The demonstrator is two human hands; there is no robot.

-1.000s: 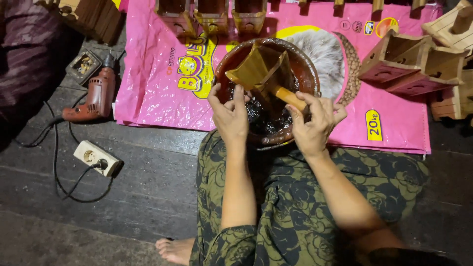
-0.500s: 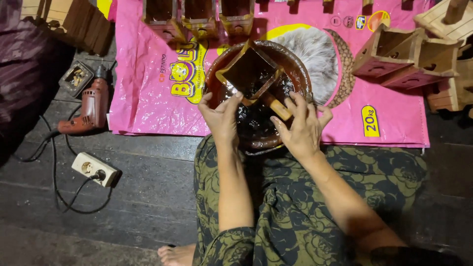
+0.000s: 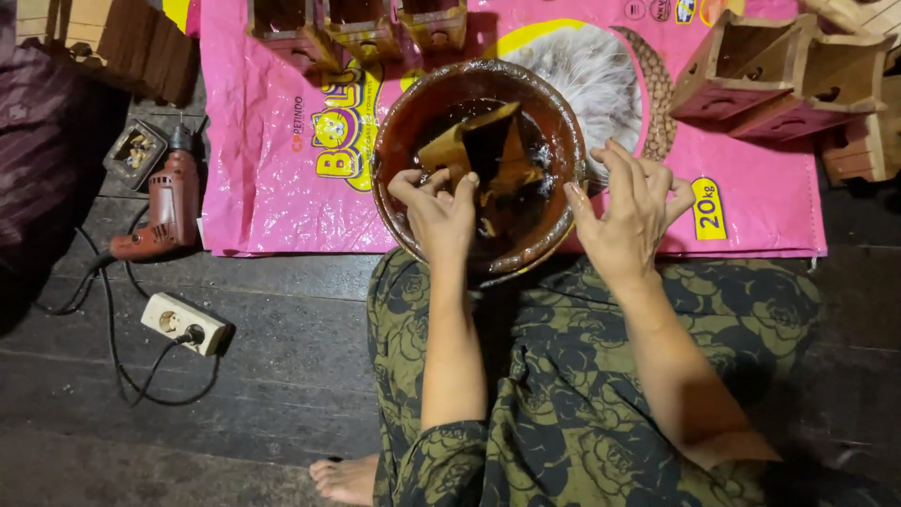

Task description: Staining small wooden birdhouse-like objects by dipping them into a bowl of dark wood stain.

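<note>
A round brown basin (image 3: 394, 122) of dark stain sits on a pink plastic sack before my knees. A small open wooden box (image 3: 483, 150) lies tilted in the liquid, partly sunk. My left hand (image 3: 436, 207) reaches into the basin with its fingertips on the box's near edge. My right hand (image 3: 633, 211) hovers at the basin's right rim, fingers spread, stained dark and holding nothing.
Stained wooden boxes stand along the sack's far edge (image 3: 361, 28) and at the right (image 3: 779, 75). A red power drill (image 3: 164, 207) and a white socket strip (image 3: 183, 324) with black cable lie on the dark plank floor at left. My bare foot (image 3: 347, 479) shows below.
The box was held up over the basin in both hands; now it lies down in the stain. My right hand has let go and drawn back to the rim.
</note>
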